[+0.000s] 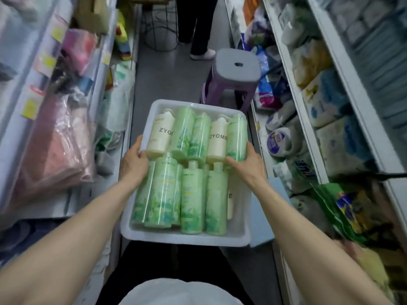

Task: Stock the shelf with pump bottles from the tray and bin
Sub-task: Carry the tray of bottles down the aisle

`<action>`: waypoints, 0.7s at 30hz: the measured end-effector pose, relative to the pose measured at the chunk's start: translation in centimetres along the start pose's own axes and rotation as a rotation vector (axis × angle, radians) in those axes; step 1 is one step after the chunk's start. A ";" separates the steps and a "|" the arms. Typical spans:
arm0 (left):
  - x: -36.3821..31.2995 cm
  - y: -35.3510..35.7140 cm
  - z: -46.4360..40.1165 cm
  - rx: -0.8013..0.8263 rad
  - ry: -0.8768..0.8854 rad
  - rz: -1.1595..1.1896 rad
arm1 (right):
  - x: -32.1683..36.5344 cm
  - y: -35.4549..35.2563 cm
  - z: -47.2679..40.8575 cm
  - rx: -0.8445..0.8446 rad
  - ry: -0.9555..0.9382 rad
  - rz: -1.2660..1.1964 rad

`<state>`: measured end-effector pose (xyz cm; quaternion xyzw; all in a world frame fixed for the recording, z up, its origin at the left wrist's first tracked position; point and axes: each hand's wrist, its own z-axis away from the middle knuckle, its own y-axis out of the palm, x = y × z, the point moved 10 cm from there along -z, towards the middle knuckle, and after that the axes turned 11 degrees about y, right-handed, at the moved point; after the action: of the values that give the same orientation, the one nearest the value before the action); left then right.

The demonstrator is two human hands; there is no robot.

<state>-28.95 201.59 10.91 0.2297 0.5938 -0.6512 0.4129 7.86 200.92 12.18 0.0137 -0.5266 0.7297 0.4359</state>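
Left hand (134,166) grips the white tray (187,237) at its 9 o'clock rim; right hand (247,165) grips at 3 o'clock. Tray: full of lying green and cream bottles (191,208), centre aisle. Shelved: none evident; stocking apparently unstarted

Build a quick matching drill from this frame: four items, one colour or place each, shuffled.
Items:
1. tray
2. stool
3. left cream ZYOME bottle
4. right hand

Descriptions:
A. purple legs, grey seat, in the aisle beyond the tray
B. white, holds the bottles lying down
C. on the tray's right rim, fingers against a green bottle
D. far row, leftmost

Pairs: 1-B, 2-A, 3-D, 4-C
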 end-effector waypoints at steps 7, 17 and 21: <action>-6.9 0.7 -19.2 -0.019 0.025 -0.019 | 12.7 -2.9 -14.9 -0.021 -0.004 -0.009; -16.8 6.1 -48.4 0.178 0.155 -0.004 | 25.0 -6.4 -33.3 -0.073 0.121 -0.193; -22.3 10.1 -57.7 0.247 0.228 -0.040 | 26.7 -7.8 -40.5 -0.122 0.239 -0.270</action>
<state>-19.43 263.56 11.66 0.3395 0.5567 -0.6970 0.2984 14.21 249.64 12.86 -0.0288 -0.5076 0.6279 0.5893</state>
